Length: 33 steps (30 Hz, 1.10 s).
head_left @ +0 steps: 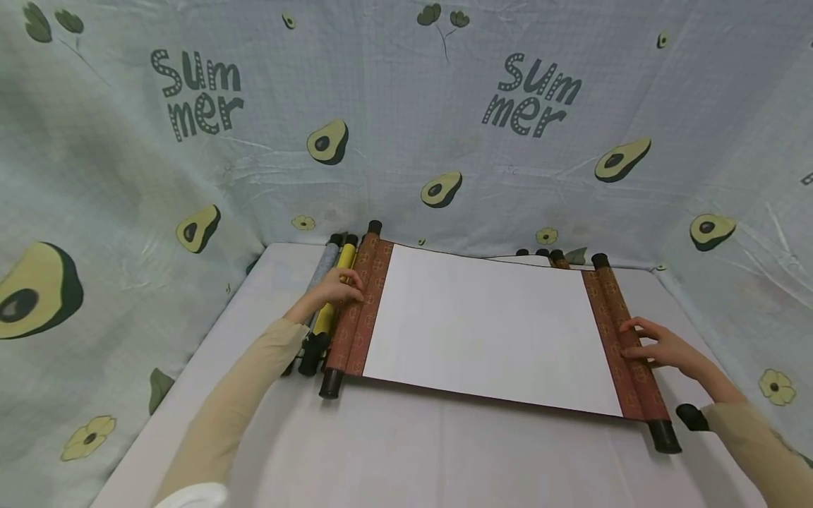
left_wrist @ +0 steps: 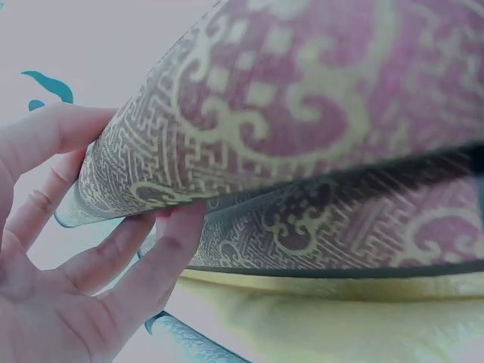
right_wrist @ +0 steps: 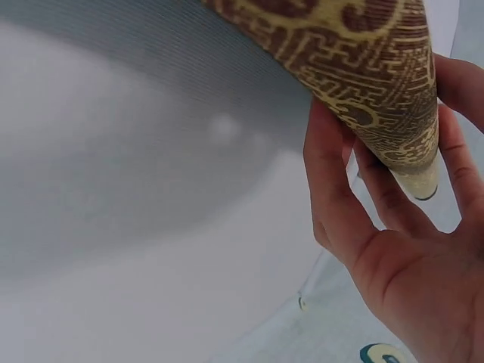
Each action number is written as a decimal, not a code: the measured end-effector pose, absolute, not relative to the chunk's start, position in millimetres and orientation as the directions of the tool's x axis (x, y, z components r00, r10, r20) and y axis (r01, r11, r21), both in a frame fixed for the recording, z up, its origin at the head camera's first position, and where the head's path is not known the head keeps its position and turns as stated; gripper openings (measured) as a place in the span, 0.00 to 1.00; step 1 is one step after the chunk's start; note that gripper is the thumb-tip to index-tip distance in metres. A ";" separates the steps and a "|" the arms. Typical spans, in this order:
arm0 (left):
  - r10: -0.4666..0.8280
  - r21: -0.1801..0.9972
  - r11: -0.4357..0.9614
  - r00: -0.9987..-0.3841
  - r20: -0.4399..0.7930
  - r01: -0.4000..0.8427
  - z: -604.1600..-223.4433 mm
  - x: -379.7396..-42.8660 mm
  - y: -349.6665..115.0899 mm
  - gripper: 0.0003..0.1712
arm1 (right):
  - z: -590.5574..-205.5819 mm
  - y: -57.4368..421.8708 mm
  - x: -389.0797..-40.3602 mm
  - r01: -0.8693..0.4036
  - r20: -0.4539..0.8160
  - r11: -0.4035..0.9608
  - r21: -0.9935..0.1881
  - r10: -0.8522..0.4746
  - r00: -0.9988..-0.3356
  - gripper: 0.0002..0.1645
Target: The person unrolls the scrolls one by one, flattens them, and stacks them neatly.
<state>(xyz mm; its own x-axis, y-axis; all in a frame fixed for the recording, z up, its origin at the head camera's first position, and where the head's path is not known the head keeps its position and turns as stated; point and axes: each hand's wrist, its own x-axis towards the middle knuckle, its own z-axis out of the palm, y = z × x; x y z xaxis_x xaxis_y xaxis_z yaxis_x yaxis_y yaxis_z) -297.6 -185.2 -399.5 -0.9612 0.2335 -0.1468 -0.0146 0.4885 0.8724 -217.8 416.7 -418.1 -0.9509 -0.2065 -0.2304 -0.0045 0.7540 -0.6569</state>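
A paper scroll [head_left: 483, 324] is spread between both hands, its blank white face up and red-brown patterned borders with black knobs at each end. My left hand [head_left: 335, 289] holds the left roller; in the left wrist view the thumb lies over the patterned roll [left_wrist: 249, 106] and other fingers [left_wrist: 178, 242] are under it. At the other end, my right hand [head_left: 660, 347] grips the right roller [head_left: 635, 353]. The right wrist view shows thumb and fingers around the patterned roll [right_wrist: 378, 91]. There the right end is raised over the white surface, with shadow beneath.
Left of the scroll lie a yellow roll [head_left: 325, 319] and a grey-blue roll [head_left: 322, 267], both with black ends. Behind it, another brown roll [head_left: 559, 259] and more black ends peek out. Avocado-print cloth [head_left: 381, 85] walls the white table [head_left: 406, 451] at back and sides.
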 end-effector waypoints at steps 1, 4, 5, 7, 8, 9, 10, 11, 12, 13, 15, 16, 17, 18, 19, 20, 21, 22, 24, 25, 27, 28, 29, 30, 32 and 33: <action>0.229 0.874 0.486 -0.961 -0.159 -0.029 -398.7 -298.8 -184.2 0.08 | -417.6 417.6 -220.8 -0.009 -0.231 0.755 -0.656 -0.213 -0.949 0.31; 0.227 0.876 0.479 -0.957 -0.183 -0.054 -397.6 -303.2 -181.1 0.10 | -415.5 421.2 -229.2 -0.020 -0.231 0.756 -0.654 -0.225 -0.947 0.31; 0.224 0.876 0.478 -0.955 -0.193 -0.065 -397.4 -304.8 -180.2 0.11 | -414.9 422.7 -231.9 -0.019 -0.231 0.756 -0.654 -0.223 -0.947 0.31; 0.225 0.876 0.476 -0.952 -0.206 -0.077 -398.1 -308.6 -178.0 0.13 | -412.9 425.3 -237.1 -0.015 -0.232 0.757 -0.653 -0.219 -0.948 0.31; 0.220 0.879 0.469 -0.951 -0.216 -0.091 -399.1 -311.0 -176.7 0.13 | -411.8 426.7 -239.7 -0.012 -0.233 0.758 -0.653 -0.216 -0.948 0.31; 0.216 0.880 0.463 -0.950 -0.226 -0.104 -399.7 -312.9 -175.1 0.14 | -410.5 427.7 -242.4 -0.010 -0.234 0.758 -0.652 -0.214 -0.948 0.31; 0.215 0.884 0.455 -0.949 -0.230 -0.111 -400.4 -314.7 -173.2 0.15 | -409.2 428.7 -245.0 -0.004 -0.238 0.761 -0.648 -0.208 -0.949 0.32; 0.209 0.887 0.446 -0.950 -0.234 -0.120 -401.4 -316.5 -171.0 0.15 | -407.8 429.3 -247.5 0.005 -0.241 0.764 -0.645 -0.197 -0.950 0.32; 0.202 0.887 0.444 -0.951 -0.234 -0.124 -402.5 -318.2 -168.7 0.16 | -406.4 429.6 -250.0 0.013 -0.243 0.768 -0.640 -0.186 -0.952 0.32; 0.190 0.892 0.433 -0.954 -0.233 -0.131 -403.8 -319.8 -166.5 0.16 | -405.0 429.7 -252.6 0.020 -0.245 0.772 -0.636 -0.177 -0.953 0.33; 0.164 0.895 0.425 -0.961 -0.222 -0.134 -405.9 -321.5 -162.1 0.17 | -403.1 428.9 -257.6 0.030 -0.241 0.778 -0.628 -0.157 -0.958 0.32; 0.151 0.897 0.422 -0.965 -0.215 -0.134 -407.2 -322.3 -160.4 0.17 | -402.6 428.4 -260.0 0.038 -0.238 0.778 -0.627 -0.145 -0.960 0.32; 0.136 0.898 0.417 -0.968 -0.211 -0.137 -408.8 -323.2 -159.1 0.17 | -402.3 427.4 -262.3 0.045 -0.235 0.775 -0.630 -0.135 -0.963 0.31; 0.122 0.904 0.405 -0.971 -0.206 -0.141 -410.7 -324.1 -158.1 0.17 | -402.3 426.6 -264.5 0.050 -0.232 0.774 -0.631 -0.128 -0.964 0.31; 0.107 0.908 0.393 -0.973 -0.202 -0.146 -412.6 -325.1 -157.2 0.17 | -402.6 425.9 -266.5 0.055 -0.232 0.773 -0.632 -0.120 -0.965 0.30; 0.093 0.912 0.383 -0.976 -0.199 -0.150 -414.4 -326.1 -156.5 0.17 | -403.3 425.3 -268.6 0.062 -0.230 0.770 -0.635 -0.112 -0.967 0.30; 0.077 0.915 0.371 -0.977 -0.198 -0.156 -416.3 -327.0 -155.9 0.18 | -404.0 424.8 -270.5 0.069 -0.229 0.769 -0.636 -0.103 -0.968 0.30; 0.058 0.916 0.369 -0.979 -0.195 -0.161 -417.8 -327.7 -155.0 0.18 | -404.7 424.1 -272.4 0.073 -0.229 0.770 -0.634 -0.097 -0.969 0.30; 0.016 0.916 0.361 -0.981 -0.193 -0.174 -421.0 -329.5 -153.7 0.18 | -406.4 423.2 -276.4 0.072 -0.219 0.774 -0.630 -0.088 -0.972 0.29; -0.003 0.913 0.366 -0.982 -0.189 -0.177 -422.3 -330.1 -153.1 0.18 | -407.2 422.7 -278.5 0.069 -0.212 0.776 -0.627 -0.085 -0.974 0.28; -0.036 0.910 0.377 -0.984 -0.174 -0.175 -424.6 -331.1 -152.1 0.18 | -409.3 421.7 -283.0 0.055 -0.187 0.784 -0.618 -0.080 -0.979 0.28; -0.049 0.908 0.383 -0.985 -0.165 -0.171 -425.2 -331.5 -151.7 0.18 | -410.3 421.3 -285.0 0.049 -0.176 0.789 -0.612 -0.076 -0.981 0.28; -0.059 0.906 0.390 -0.986 -0.156 -0.167 -425.9 -331.8 -151.6 0.18 | -411.6 420.7 -287.0 0.045 -0.166 0.791 -0.610 -0.072 -0.983 0.27; -0.067 0.904 0.395 -0.987 -0.146 -0.160 -426.3 -332.0 -151.5 0.17 | -413.1 420.2 -289.2 0.045 -0.162 0.794 -0.606 -0.068 -0.984 0.27; -0.076 0.901 0.409 -0.989 -0.124 -0.144 -426.6 -332.0 -151.9 0.17 | -416.4 419.1 -292.9 0.046 -0.154 0.796 -0.604 -0.060 -0.986 0.27; -0.079 0.897 0.420 -0.990 -0.117 -0.140 -426.1 -331.5 -152.1 0.17 | -417.8 418.3 -294.4 0.051 -0.154 0.796 -0.604 -0.054 -0.987 0.26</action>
<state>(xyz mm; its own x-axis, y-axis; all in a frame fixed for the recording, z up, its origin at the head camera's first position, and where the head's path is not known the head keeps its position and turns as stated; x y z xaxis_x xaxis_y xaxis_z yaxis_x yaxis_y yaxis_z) -331.5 -152.1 -426.1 -0.9899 -0.0795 -0.1175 -0.1401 0.4198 0.8967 -294.4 418.3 -417.8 -0.9866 -0.0536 -0.1541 0.0511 0.7955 -0.6038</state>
